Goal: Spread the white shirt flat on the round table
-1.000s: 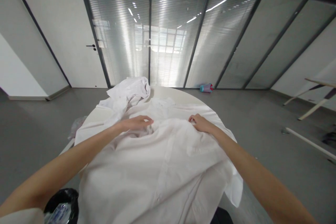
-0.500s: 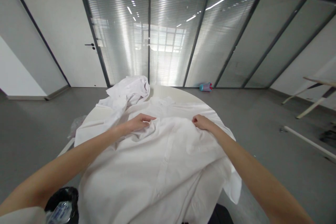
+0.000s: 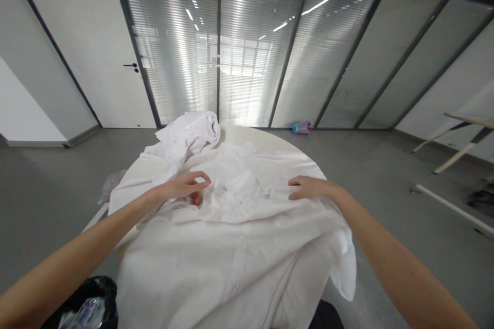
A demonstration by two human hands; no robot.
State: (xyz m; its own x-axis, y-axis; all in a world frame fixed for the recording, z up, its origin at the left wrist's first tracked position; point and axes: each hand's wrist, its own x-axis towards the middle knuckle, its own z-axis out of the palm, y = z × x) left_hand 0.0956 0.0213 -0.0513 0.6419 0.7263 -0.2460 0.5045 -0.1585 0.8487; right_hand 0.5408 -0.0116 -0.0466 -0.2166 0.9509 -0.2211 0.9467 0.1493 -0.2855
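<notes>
White shirt (image 3: 239,247) lay spread over the round table (image 3: 266,140), long axis running away from the person. Left hand (image 3: 185,186) and right hand (image 3: 311,187) pinched its far edge, collar bunch between them (equally near both).

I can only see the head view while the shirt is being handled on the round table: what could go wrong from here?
The white shirt hangs over the near and right table edge, so a pull may slide it off toward the floor. The left hand works close to the crumpled white garment; the two whites could tangle. The right hand only pinches an edge, so bunched cloth in the middle may set creases.
</notes>
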